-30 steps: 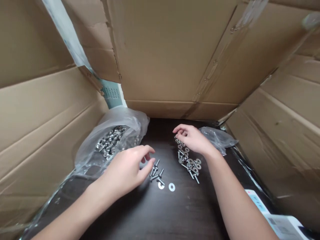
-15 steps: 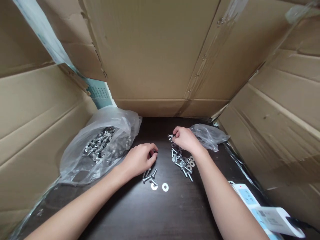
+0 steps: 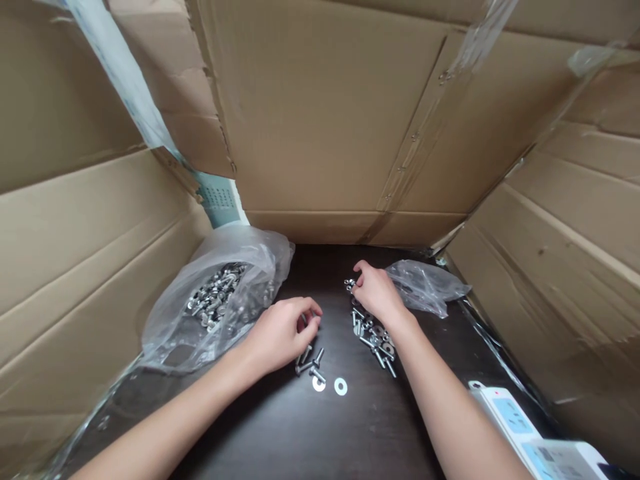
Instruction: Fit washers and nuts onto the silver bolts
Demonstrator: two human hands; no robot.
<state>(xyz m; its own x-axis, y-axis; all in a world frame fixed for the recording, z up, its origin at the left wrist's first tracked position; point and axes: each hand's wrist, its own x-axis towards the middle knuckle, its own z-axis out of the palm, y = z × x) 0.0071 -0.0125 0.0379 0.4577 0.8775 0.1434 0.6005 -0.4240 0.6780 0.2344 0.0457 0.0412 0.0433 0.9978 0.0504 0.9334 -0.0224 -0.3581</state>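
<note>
1. The right hand (image 3: 377, 293) is bent over the far end of a mixed hardware pile, its fingertips beside small hex nuts (image 3: 349, 285). Its forefinger sticks out, the other fingers curl under; whether they pinch a nut, I cannot tell.
2. The left hand (image 3: 285, 333) is half-curled, thumb and forefinger near each other with a gap showing. What lies inside the curl is hidden, so I cannot tell if anything is held.
3. Near the left fingers lies a small group of bolts (image 3: 317, 375), with 2 flat washers (image 3: 341, 386) at its near side, 1 partly under a bolt.
4. The step in hand looks like fingertip picking among the nuts; such a move calls for a fine pinch that leaves the neighbouring pieces undisturbed.
5. Below the right hand, the pile's bolts (image 3: 378, 357) and washers (image 3: 389, 349) overlap on the dark tabletop (image 3: 320, 447).
6. Farther out are an open plastic bag of hardware (image 3: 220, 297) at left, a crumpled clear bag (image 3: 425, 283) and a power strip (image 3: 510, 410) at right, and cardboard panels (image 3: 340, 120) around.
</note>
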